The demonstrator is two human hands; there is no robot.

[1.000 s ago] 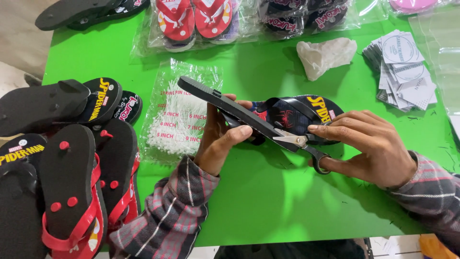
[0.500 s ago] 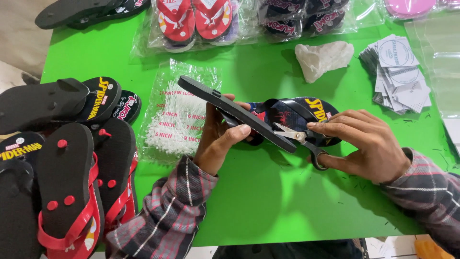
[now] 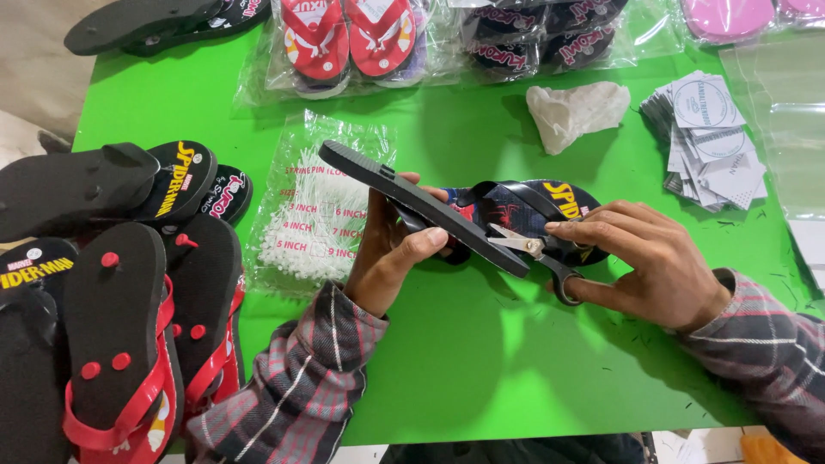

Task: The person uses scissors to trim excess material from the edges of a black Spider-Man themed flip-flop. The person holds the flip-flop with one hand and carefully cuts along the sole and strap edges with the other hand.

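A single head-worn camera looks steeply down, from close range, onto the green bench and both hands.

A heap of sandals lies at the left of the bench. Right of it lies a bag of pins, then the held pair of sandals (mid-bench). Behind them lie bagged sandals; far right, a stack of tags.
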